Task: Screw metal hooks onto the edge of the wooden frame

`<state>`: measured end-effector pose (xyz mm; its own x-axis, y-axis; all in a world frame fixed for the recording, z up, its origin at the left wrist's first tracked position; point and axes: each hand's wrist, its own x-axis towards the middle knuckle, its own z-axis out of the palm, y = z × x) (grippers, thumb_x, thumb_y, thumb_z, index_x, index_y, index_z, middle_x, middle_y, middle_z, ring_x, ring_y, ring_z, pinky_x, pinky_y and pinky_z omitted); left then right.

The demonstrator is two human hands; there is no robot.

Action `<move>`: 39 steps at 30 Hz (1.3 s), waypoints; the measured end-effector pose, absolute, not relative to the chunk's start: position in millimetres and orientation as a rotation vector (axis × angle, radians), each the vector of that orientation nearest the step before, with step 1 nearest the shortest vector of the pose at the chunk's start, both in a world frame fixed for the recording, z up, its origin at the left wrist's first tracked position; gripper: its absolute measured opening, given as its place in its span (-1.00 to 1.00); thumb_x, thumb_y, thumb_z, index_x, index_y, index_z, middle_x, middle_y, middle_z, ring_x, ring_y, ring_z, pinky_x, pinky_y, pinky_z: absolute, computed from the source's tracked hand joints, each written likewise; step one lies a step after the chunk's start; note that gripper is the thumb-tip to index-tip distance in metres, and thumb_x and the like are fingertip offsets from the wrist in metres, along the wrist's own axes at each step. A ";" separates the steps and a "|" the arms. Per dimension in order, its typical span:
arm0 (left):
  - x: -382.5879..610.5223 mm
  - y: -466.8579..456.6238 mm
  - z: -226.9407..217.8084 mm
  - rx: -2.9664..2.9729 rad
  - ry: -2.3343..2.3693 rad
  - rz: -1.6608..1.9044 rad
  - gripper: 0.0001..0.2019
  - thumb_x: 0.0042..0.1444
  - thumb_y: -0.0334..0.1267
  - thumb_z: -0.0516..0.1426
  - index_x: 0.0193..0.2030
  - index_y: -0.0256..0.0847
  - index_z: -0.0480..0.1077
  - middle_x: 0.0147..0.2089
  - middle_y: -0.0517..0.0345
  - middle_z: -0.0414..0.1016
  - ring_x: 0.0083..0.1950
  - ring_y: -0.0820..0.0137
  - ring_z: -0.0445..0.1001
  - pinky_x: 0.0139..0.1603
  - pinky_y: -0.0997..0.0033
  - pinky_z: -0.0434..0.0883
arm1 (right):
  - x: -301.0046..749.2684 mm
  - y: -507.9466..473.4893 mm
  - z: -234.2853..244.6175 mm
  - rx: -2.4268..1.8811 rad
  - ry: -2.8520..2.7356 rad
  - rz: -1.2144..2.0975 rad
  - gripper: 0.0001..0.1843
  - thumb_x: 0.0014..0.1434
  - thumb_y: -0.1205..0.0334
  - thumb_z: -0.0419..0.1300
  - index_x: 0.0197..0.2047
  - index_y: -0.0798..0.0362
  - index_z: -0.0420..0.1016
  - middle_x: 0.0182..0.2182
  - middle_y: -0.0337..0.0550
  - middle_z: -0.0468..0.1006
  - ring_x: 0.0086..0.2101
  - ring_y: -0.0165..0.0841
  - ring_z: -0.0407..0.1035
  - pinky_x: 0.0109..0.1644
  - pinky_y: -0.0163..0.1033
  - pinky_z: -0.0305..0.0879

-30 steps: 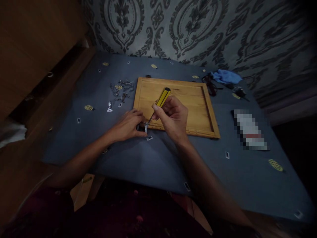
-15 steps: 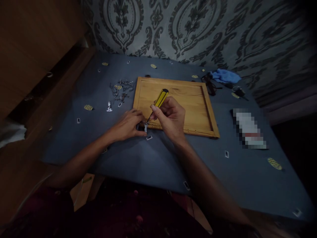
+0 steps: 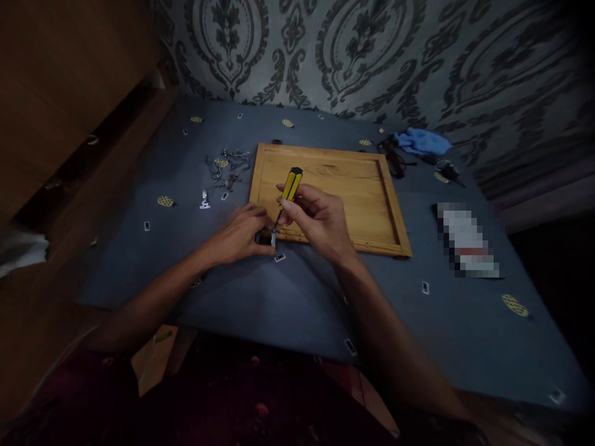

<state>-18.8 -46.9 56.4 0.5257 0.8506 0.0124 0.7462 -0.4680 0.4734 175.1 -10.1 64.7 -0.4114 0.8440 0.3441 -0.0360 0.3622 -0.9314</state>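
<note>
My right hand (image 3: 320,220) is closed round the yellow and black handle of a screwdriver (image 3: 292,184). The shaft points down, its tip at a small silver metal hinge (image 3: 273,238) by the near left corner of a framed wooden panel (image 3: 334,186). My left hand (image 3: 239,235) grips the hinge between thumb and fingers, steadying it against the panel's near edge. Its fingers partly cover the hinge and that corner. Whether the tip sits in a screw is too small to tell.
Left of the panel lie a loose metal fitting (image 3: 205,199) and a cluster of metal hooks (image 3: 227,170). Dark glasses (image 3: 395,162), a blue cloth (image 3: 424,142) and a blurred-out flat object (image 3: 469,241) are on the right. A patterned wall borders the table (image 3: 223,316) behind.
The screwdriver has swung more upright, its handle moving left as my right hand turned it. My left hand and the hinge stay in place.
</note>
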 end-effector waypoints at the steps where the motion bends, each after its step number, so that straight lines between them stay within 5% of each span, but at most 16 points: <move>1: -18.8 -47.1 56.6 2.352 1.309 0.341 -0.62 0.20 0.01 0.35 -0.01 -0.21 0.52 0.03 -0.04 0.54 0.15 0.04 0.44 0.21 0.03 0.36 | 173.9 -9.3 64.4 -0.728 -1.688 1.192 -0.58 0.18 -0.16 0.44 -0.29 0.01 0.50 -0.44 -0.31 0.47 -0.48 -0.42 0.48 -0.37 -0.25 0.42; 24: -20.1 -47.3 53.1 2.352 1.284 0.403 -0.66 0.19 0.01 0.35 -0.06 -0.17 0.49 0.08 -0.03 0.52 0.19 0.04 0.44 0.26 -0.03 0.39 | 156.1 -3.4 63.1 -0.732 -1.560 1.307 -0.45 0.00 -0.20 0.53 -0.36 -0.05 0.33 -0.51 -0.37 0.48 -0.57 -0.44 0.42 -0.49 -0.28 0.39; 30: -20.0 -46.8 53.1 2.353 1.306 0.382 -0.64 0.20 0.06 0.33 -0.10 -0.19 0.49 0.00 -0.02 0.52 0.14 0.05 0.43 0.22 -0.01 0.37 | 165.3 -1.0 71.3 -0.664 -1.669 1.313 -0.51 0.08 -0.21 0.49 -0.23 -0.02 0.46 -0.38 -0.33 0.52 -0.51 -0.48 0.44 -0.42 -0.29 0.43; 39: -18.7 -47.2 52.6 2.351 1.339 0.358 -0.61 0.16 0.03 0.38 -0.10 -0.23 0.48 -0.01 -0.03 0.51 0.14 0.03 0.41 0.19 0.04 0.35 | 171.8 2.2 66.5 -0.714 -1.662 1.283 -0.51 0.08 -0.20 0.50 -0.37 0.00 0.45 -0.54 -0.35 0.50 -0.54 -0.45 0.42 -0.43 -0.28 0.38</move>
<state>-18.7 -47.2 52.6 0.5057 0.8625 0.0196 0.7574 -0.4547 0.4686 171.8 2.2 66.5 -0.4364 0.8483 0.2998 -0.0751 0.2977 -0.9517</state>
